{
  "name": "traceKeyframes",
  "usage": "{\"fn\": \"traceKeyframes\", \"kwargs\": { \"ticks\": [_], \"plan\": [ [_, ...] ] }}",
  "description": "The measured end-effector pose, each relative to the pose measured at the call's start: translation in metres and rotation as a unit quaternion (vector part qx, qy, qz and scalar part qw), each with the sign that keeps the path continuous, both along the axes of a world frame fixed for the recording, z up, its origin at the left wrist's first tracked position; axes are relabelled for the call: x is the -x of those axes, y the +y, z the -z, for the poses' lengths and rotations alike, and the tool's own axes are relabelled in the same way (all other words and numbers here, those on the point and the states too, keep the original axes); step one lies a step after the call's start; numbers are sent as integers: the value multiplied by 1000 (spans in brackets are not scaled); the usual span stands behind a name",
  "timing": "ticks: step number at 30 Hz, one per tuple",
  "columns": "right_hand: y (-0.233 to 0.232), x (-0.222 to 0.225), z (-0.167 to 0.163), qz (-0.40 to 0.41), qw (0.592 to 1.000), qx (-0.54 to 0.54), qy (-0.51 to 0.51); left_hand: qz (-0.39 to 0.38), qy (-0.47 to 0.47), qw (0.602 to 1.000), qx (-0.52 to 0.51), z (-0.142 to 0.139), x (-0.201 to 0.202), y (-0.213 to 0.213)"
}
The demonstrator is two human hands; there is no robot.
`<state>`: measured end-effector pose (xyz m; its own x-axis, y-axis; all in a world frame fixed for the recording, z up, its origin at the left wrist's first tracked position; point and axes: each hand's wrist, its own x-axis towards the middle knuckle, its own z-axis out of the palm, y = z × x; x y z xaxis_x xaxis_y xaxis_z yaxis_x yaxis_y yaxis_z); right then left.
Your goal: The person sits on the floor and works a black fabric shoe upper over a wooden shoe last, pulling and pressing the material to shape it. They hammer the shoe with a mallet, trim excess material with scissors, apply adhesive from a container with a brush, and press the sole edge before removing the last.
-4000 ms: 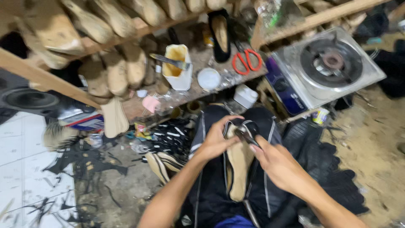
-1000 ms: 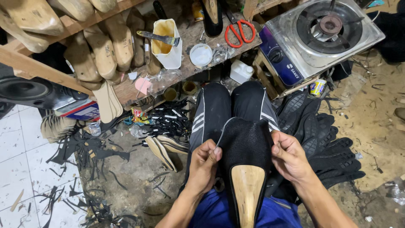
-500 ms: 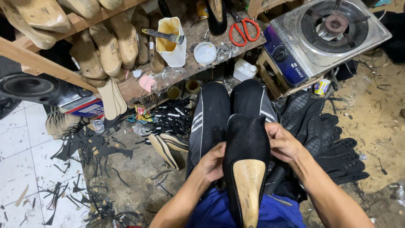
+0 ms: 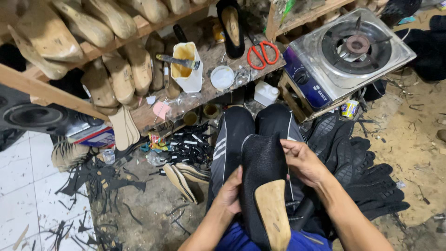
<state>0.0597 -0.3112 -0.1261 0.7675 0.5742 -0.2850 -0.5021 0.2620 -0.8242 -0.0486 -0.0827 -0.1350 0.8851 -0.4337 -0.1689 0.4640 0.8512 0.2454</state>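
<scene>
A black fabric shoe upper (image 4: 262, 162) is stretched over a wooden last (image 4: 273, 214) and is held upright on the lap, toe pointing away from the wearer of the camera, with the pale wood of the last exposed at the near end. The shoe is gripped from both sides. The left hand (image 4: 231, 191) is curled against its left edge, fingers wrapped under the fabric so that only the knuckles and thumb are seen. The right hand (image 4: 304, 162) is closed over the right edge near the middle of the upper, the thumb laid across the black cloth; whether the fabric is pinched or merely pressed there cannot be told, since the fingertips are hidden behind the shoe.

Beneath the shoe, two knees in black trousers with pale side stripes (image 4: 232, 135) are seen, and blue cloth (image 4: 241, 239) is seen at the lower edge. Just right of the right hand a heap of black rubber soles (image 4: 362, 176) is spread on the dirt floor. To the left, flat insoles (image 4: 183, 179) lie among black scraps.

Further off, a low wooden shelf (image 4: 223, 53) carries a white glue tub with a brush (image 4: 186, 65), a round white lid (image 4: 222, 77) and orange-handled scissors (image 4: 263, 53). Wooden lasts (image 4: 107, 81) are ranked to its left, and a single-burner gas stove (image 4: 348, 51) is set at the right.
</scene>
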Motion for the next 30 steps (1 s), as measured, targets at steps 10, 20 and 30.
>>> {"fn": "traceKeyframes", "kwargs": {
  "ticks": [10,20,30],
  "plan": [
    [20,86,-45,-221,827,353,-378,-267,-296,695,-598,-60,-126,63],
    [37,108,-42,-258,729,409,-485,-151,-399,412,-805,-70,-167,-20],
    [-25,62,-47,-4,959,175,-221,-177,-497,212,-823,-43,-141,-35]
  ]
}}
